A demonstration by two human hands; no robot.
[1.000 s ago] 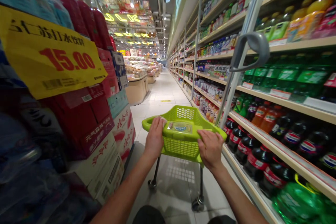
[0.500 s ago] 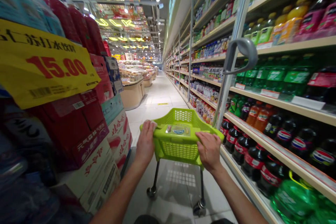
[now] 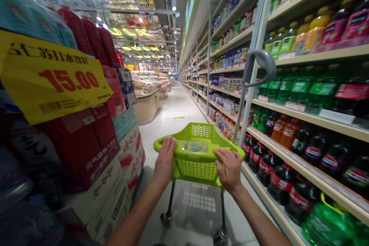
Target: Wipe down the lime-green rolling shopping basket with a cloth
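Observation:
A lime-green basket trolley [image 3: 198, 163] on small wheels stands on the aisle floor right in front of me. My left hand [image 3: 165, 160] is wrapped over the left end of its near rim. My right hand [image 3: 230, 170] grips the right end of the same rim. A small labelled panel [image 3: 195, 147] sits on the rim between my hands. A grey pull handle [image 3: 257, 70] on a metal pole rises from the trolley's right side. I cannot see into the basket.
Shelves of bottled soft drinks [image 3: 305, 150] run close along the right. On the left stand stacked red and white cartons [image 3: 100, 161] with a yellow 15.00 price sign [image 3: 52, 77]. The pale tiled aisle [image 3: 178, 111] runs ahead towards display counters [image 3: 147, 102].
The view has shifted slightly forward and tilted; the trolley sits a little lower and more to the left in view. Both hands keep their grip on the rim.

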